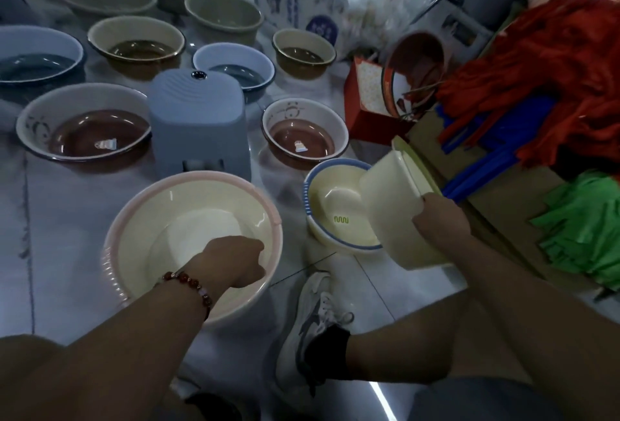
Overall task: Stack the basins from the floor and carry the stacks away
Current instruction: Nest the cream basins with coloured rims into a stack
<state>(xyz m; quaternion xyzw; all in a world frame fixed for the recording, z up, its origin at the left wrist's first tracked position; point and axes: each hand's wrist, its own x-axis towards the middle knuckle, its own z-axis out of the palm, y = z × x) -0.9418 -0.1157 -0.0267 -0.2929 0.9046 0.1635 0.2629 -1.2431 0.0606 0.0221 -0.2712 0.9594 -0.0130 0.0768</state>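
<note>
Cream plastic fills the near floor: a pink-rimmed round basin (161,219) sits by the person's knee, with the left hand (235,261) curled over its near rim, fingers hidden. Beside it the blue-rimmed basin (322,185) takes a tilted rectangular cream basin (392,212), gripped at its edge by the right hand (439,221).
</note>
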